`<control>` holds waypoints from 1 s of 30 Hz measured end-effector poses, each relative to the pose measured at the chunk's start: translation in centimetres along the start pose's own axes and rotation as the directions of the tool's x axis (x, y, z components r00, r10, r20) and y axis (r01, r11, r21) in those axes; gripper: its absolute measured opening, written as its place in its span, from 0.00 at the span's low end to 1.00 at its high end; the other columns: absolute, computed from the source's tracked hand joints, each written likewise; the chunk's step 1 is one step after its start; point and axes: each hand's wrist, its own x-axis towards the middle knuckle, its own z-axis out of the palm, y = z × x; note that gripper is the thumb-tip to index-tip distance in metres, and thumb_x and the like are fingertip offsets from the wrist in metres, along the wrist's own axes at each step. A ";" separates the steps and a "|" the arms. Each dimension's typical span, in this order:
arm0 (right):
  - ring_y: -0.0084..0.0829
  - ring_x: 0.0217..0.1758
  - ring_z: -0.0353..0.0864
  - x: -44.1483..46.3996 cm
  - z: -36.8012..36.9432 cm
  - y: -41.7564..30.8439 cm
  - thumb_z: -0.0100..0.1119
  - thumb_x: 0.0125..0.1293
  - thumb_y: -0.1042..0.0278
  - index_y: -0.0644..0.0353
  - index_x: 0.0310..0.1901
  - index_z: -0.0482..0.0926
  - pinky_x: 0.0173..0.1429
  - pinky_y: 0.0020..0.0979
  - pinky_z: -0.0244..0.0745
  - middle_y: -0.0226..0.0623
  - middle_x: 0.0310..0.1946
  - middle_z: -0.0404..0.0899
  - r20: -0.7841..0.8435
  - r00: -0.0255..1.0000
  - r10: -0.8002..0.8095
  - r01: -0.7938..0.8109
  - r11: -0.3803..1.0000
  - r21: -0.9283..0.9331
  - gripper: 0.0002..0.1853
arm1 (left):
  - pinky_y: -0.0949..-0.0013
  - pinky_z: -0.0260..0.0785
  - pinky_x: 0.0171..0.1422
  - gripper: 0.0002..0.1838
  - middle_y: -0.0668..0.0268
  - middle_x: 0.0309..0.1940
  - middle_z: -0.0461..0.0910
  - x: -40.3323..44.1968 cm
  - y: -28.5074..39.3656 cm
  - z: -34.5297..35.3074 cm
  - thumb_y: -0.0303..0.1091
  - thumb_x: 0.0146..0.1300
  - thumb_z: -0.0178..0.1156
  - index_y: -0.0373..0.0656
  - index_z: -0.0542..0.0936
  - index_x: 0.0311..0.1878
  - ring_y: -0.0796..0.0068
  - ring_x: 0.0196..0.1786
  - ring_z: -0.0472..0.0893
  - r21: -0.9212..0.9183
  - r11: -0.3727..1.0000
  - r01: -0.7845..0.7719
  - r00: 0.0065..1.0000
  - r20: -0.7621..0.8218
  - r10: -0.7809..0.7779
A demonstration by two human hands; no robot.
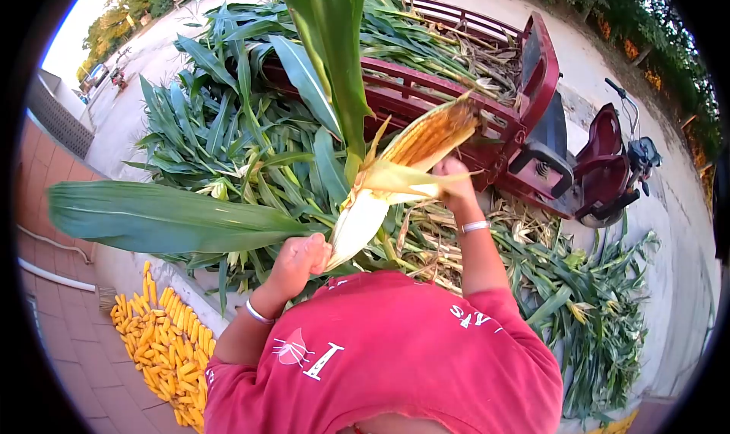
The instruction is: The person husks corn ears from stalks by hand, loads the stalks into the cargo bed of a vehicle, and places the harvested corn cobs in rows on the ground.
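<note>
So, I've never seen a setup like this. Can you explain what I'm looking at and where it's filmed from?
There is no robot here, only a person's bare hands. The single picture comes from a camera worn on the head, looking forward and down, so the red shirt is the wearer's own. The left hand closes at the lower end of a corn ear in pale husk; the right hand grips farther up, near a browned part. Green corn stalks lie heaped on the ground ahead, and more are loaded in the red cart. Yellow cobs lie at the lower left.
</note>
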 end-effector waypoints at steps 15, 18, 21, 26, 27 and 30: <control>0.18 0.40 0.75 -11.0 4.8 -2.8 0.55 0.70 0.61 0.66 0.46 0.81 0.47 0.24 0.71 0.30 0.36 0.82 0.256 0.958 -0.128 0.142 0.989 -0.038 0.15 | 0.68 0.71 0.53 0.35 0.57 0.48 0.77 12.0 7.4 6.3 0.40 0.53 0.73 0.37 0.67 0.61 0.68 0.47 0.79 0.478 0.638 -0.604 0.735 0.024 0.677; 0.17 0.39 0.74 -11.7 4.3 -3.8 0.55 0.70 0.61 0.66 0.46 0.81 0.47 0.23 0.71 0.30 0.35 0.82 0.148 0.980 -0.133 0.155 0.976 -0.151 0.15 | 0.69 0.72 0.50 0.27 0.58 0.42 0.78 13.6 5.1 6.3 0.38 0.59 0.68 0.37 0.69 0.57 0.69 0.43 0.80 0.426 0.591 -0.685 0.651 -0.005 0.759; 0.17 0.38 0.72 -12.3 3.8 -4.5 0.54 0.71 0.61 0.66 0.44 0.80 0.45 0.23 0.70 0.28 0.33 0.79 0.124 0.980 -0.155 0.175 0.970 -0.167 0.14 | 0.68 0.71 0.49 0.22 0.58 0.39 0.78 14.1 4.5 6.2 0.41 0.66 0.59 0.36 0.69 0.54 0.70 0.40 0.79 0.389 0.525 -0.757 0.578 0.024 0.816; 0.15 0.38 0.69 -12.8 2.0 -6.5 0.53 0.71 0.64 0.65 0.44 0.79 0.43 0.21 0.68 0.24 0.33 0.76 0.192 0.979 -0.075 0.129 0.950 -0.284 0.12 | 0.66 0.71 0.46 0.22 0.56 0.36 0.76 14.6 4.8 6.7 0.47 0.72 0.47 0.34 0.68 0.51 0.68 0.38 0.76 0.322 0.433 -0.842 0.491 0.122 0.863; 0.15 0.37 0.69 -12.6 1.9 -5.7 0.53 0.71 0.64 0.65 0.44 0.79 0.42 0.21 0.68 0.23 0.33 0.76 0.202 0.972 -0.118 0.165 0.958 -0.234 0.12 | 0.64 0.71 0.46 0.20 0.56 0.35 0.76 14.6 4.7 6.9 0.46 0.73 0.46 0.35 0.70 0.47 0.66 0.38 0.76 0.334 0.414 -0.847 0.469 0.104 0.877; 0.15 0.36 0.69 -12.9 1.8 -5.7 0.53 0.71 0.64 0.65 0.43 0.79 0.41 0.21 0.69 0.24 0.33 0.76 0.205 0.973 -0.106 0.148 0.968 -0.204 0.12 | 0.63 0.71 0.47 0.18 0.57 0.34 0.76 14.0 5.0 7.2 0.43 0.72 0.45 0.35 0.71 0.43 0.65 0.38 0.76 0.304 0.447 -0.841 0.489 0.073 0.869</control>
